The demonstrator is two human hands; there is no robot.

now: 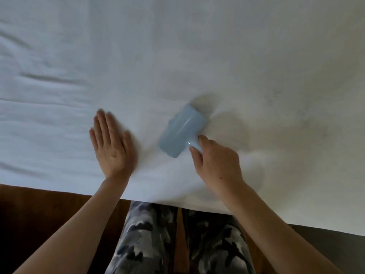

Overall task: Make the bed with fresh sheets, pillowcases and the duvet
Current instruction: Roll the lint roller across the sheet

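View: a head-worn camera looks down over the near edge of a bed at a person's two bare arms and hands.
Sheet: a white sheet covers the bed and fills most of the view. It lies smooth on the side beyond the brush and shows several long creases on the far side of the left hand from the brush.
Brush: a pale blue, hammer-shaped tool, perhaps a lint brush, lies with its broad head flat on the sheet, close to the bed's near edge, its short handle pointing back toward the person.
Right hand: the right hand grasps the brush's handle, fingers and thumb curled round it, directly behind the brush head.
Left hand: the left hand is released, fingers straight and together, palm flat on the sheet, near the brush but not touching it.
Trousers: grey camouflage trousers show below the bed's edge, nearer the camera than the brush.
Floor: dark brown floor lies under the bed's edge, beside the trousers.
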